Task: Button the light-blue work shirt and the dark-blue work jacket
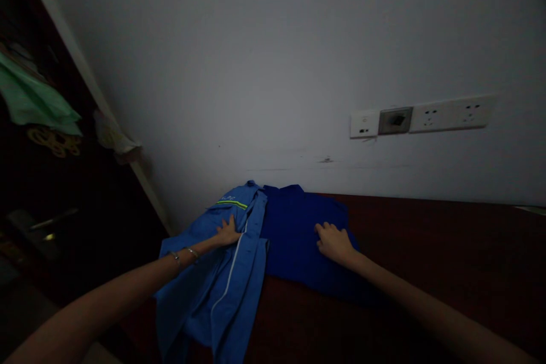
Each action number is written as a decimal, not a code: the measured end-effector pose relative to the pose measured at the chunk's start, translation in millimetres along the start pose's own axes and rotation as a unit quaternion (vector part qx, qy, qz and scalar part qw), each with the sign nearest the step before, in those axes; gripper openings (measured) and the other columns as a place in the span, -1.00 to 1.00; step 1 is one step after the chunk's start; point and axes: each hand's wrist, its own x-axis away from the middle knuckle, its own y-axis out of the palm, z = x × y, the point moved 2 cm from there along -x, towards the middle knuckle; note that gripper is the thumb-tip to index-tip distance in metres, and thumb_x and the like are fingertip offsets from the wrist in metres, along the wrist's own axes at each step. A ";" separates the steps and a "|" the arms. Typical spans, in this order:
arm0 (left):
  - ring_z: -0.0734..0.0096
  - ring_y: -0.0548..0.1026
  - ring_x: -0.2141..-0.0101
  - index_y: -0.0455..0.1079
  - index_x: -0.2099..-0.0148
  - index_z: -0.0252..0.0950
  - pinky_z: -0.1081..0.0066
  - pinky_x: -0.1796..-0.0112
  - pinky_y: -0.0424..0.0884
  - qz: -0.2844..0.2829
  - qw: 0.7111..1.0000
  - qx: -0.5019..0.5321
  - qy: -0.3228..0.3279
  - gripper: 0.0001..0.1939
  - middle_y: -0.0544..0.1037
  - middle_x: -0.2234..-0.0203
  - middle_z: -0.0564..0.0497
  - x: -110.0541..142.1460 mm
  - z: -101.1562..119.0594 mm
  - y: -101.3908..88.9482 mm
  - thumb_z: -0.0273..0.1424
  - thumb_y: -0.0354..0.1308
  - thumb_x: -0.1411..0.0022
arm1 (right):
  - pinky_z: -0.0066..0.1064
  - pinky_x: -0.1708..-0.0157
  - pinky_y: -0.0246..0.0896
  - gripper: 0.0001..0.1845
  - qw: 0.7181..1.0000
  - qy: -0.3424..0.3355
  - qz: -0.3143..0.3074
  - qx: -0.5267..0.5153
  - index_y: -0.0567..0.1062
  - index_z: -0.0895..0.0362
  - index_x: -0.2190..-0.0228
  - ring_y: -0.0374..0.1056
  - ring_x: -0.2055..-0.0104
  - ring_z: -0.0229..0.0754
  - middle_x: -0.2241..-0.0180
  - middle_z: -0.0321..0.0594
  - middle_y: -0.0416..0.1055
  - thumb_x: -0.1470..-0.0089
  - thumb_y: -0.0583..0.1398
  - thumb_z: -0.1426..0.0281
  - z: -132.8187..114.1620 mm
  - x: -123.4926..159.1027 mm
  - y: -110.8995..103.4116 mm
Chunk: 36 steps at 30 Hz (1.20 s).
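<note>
A lighter blue jacket (200, 273) with a white piping line and a yellow-green stripe across the chest lies over the table's left end, its lower part hanging toward me. My left hand (228, 232), fingers spread, rests on its front near the button placket. Beside it, partly under the jacket's edge, a dark blue collared shirt (290, 239) lies flat with its collar against the wall. On the right part of that shirt sits my right hand (334, 243), palm down, fingers slightly bent and apart. No cloth shows lifted between those fingers.
The dark reddish table (409, 239) runs along a pale wall (256, 68) bearing a row of sockets (430, 116). At left stands a dark door (102, 205) with a lever handle (53, 219), a hanging green cloth (36, 96) and a plastic bag (113, 133) near its edge.
</note>
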 end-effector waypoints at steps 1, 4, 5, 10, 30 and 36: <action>-0.35 -0.05 -0.11 -0.37 -0.26 -0.44 -0.04 0.04 0.07 -0.008 1.000 -0.016 -0.022 0.07 -0.19 -0.17 -0.51 0.9 -0.3 0.6 0.05 0.05 0.09 | -0.16 0.23 0.08 -0.64 1.000 0.001 -0.005 -0.012 0.33 0.16 0.15 0.23 0.11 0.02 0.17 0.02 0.30 0.05 0.02 0.48 3.6 -3.3 1.5; -0.34 -0.07 -0.12 -0.41 -0.27 -0.40 0.00 0.04 0.06 -0.010 1.000 -0.009 -0.027 0.00 -0.22 -0.17 -0.49 1.6 -2.5 0.8 0.02 0.00 0.01 | -0.31 0.22 0.08 -0.61 0.998 -0.027 -0.004 -0.053 0.34 0.16 0.16 0.27 0.14 -0.09 0.22 -0.05 0.33 0.07 -0.02 0.60 15.6 -8.3 5.2; -0.34 -0.06 -0.11 -0.44 -0.27 -0.39 -0.01 0.04 0.07 -0.006 1.000 -0.012 -0.017 -0.02 -0.21 -0.17 -0.50 1.6 -3.6 0.8 0.01 -0.03 -0.02 | -0.35 0.21 0.08 -0.60 0.997 -0.041 -0.002 -0.066 0.35 0.18 0.16 0.27 0.14 -0.12 0.23 -0.06 0.33 0.08 -0.02 0.62 18.8 -8.3 6.2; -0.30 0.15 -0.04 -0.48 -0.27 -0.22 0.00 0.11 0.15 0.051 0.996 -0.062 0.046 -0.22 -0.20 -0.16 -0.53 9.1 -3.3 -3.2 -0.24 -0.08 -0.17 | -0.41 0.13 0.06 -0.60 0.993 -0.086 0.020 -0.072 0.35 0.22 0.15 0.23 0.10 -0.14 0.21 -0.04 0.33 0.05 -0.04 0.63 24.9 0.1 8.8; 0.08 0.44 0.21 -0.05 -0.21 0.05 0.19 0.32 0.36 0.135 0.937 -0.299 0.117 -0.39 0.13 -0.08 -0.31 -7.0 24.7 -2.7 -0.60 -0.25 -0.18 | -0.30 0.17 0.17 -0.65 0.995 -0.071 0.068 0.010 0.39 0.20 0.22 0.28 0.18 -0.09 0.25 -0.05 0.34 0.06 -0.04 0.56 130.7 55.8 -3.9; 0.03 0.43 0.21 0.14 -0.15 -0.10 0.17 0.33 0.36 0.181 0.917 -0.339 0.102 -0.50 0.23 0.01 -0.39 -28.9 23.8 -8.4 -0.56 -0.25 -0.21 | -0.28 0.12 0.19 -0.60 0.995 -0.070 0.075 0.000 0.41 0.18 0.17 0.31 0.16 -0.10 0.19 -0.05 0.36 0.05 -0.04 0.50 202.4 77.3 -5.6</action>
